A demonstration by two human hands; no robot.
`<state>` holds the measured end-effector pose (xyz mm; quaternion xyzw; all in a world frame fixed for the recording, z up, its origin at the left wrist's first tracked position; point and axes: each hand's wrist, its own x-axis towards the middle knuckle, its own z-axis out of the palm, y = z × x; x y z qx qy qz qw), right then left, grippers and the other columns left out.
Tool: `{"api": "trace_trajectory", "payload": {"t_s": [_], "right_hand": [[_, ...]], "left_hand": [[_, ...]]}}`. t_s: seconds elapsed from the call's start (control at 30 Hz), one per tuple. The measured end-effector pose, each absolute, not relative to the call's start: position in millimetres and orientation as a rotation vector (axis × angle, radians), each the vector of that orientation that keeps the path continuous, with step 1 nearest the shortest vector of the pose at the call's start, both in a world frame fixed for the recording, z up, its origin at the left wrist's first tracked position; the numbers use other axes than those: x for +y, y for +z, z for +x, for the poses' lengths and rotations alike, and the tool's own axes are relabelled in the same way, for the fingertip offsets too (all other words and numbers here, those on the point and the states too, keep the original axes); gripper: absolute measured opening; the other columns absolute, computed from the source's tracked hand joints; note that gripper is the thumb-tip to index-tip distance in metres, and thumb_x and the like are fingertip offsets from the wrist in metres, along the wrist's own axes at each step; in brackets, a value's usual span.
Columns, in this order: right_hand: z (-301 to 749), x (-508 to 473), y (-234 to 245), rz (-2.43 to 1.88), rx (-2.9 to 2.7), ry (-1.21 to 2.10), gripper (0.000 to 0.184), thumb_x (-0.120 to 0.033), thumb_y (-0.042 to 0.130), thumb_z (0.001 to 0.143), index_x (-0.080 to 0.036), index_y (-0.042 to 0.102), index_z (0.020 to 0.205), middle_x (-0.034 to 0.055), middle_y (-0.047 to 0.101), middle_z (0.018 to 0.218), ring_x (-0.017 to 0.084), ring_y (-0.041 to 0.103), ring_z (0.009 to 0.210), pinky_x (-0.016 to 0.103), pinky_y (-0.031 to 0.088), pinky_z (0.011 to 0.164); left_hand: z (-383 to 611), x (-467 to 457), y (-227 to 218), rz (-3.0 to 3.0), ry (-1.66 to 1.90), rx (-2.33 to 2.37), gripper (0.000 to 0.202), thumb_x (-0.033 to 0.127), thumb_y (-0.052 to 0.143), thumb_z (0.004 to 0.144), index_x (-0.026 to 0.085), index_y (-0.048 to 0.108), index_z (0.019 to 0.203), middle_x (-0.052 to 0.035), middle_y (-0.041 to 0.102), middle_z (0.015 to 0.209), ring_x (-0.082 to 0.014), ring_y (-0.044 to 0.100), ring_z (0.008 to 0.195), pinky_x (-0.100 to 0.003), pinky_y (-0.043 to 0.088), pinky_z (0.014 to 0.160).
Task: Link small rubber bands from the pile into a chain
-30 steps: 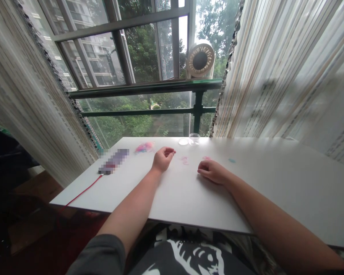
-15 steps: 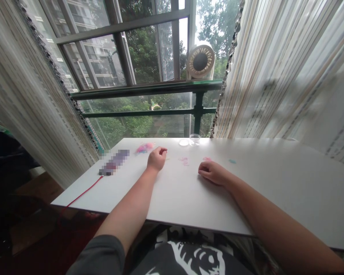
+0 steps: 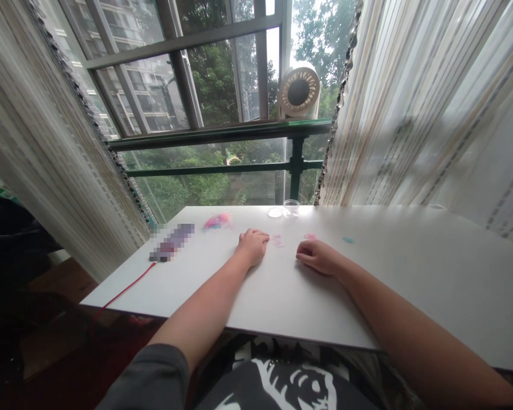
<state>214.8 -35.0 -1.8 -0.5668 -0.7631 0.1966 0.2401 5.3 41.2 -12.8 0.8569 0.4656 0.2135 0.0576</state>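
Observation:
My left hand (image 3: 253, 247) lies palm down on the white table (image 3: 265, 296), fingers stretched toward a small group of thin pink-purple loops (image 3: 277, 240). Its fingertips are just left of that group; I cannot tell whether they touch it. My right hand (image 3: 316, 256) rests on the table with its fingers curled in, and nothing shows in it. Just beyond it is a small pink cluster (image 3: 310, 236), and farther right lies a teal cluster (image 3: 347, 240). A larger mixed pile of pink, orange and blue pieces (image 3: 218, 221) sits to the left, too small to name exactly.
A clear round tub (image 3: 291, 209) and a clear lid (image 3: 275, 213) are at the table's far edge. On the left lies a blurred-out object (image 3: 171, 243) with a red cable (image 3: 126, 286). A white fan (image 3: 300, 91) stands at the window, between curtains (image 3: 410, 114).
My left hand has moved right, from beside the mixed pile to the pink-purple loops, and its fingers have gone from curled to stretched out. My right hand has stayed in place.

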Motion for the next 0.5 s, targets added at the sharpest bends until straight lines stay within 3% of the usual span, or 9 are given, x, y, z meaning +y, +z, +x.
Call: {"api": "trace_trajectory", "payload": {"t_s": [0.3, 0.5], "right_hand": [[215.0, -34.8, -1.8, -1.536, -2.088, 0.537, 0.018, -0.032, 0.050, 0.070, -0.016, 0.058, 0.068, 0.0004, 0.055, 0.061, 0.011, 0.044, 0.055, 0.023, 0.032, 0.053], [215.2, -34.3, -2.3, -1.532, -2.097, 0.532, 0.019, -0.032, 0.049, 0.071, -0.016, 0.058, 0.068, 0.0004, 0.053, 0.061, 0.011, 0.044, 0.056, 0.023, 0.033, 0.054]], "left_hand": [[8.8, 37.5, -11.7, 2.608, 0.621, 1.454, 0.026, 0.025, 0.041, 0.079, 0.026, 0.060, 0.096, -0.0036, 0.061, 0.105, -0.0239, 0.043, 0.103, -0.040, 0.030, 0.090], [10.6, 35.7, -9.0, 2.631, 0.599, 1.499, 0.021, 0.026, 0.045, 0.076, 0.023, 0.063, 0.086, -0.0057, 0.062, 0.099, -0.0244, 0.046, 0.098, -0.039, 0.032, 0.088]]}}
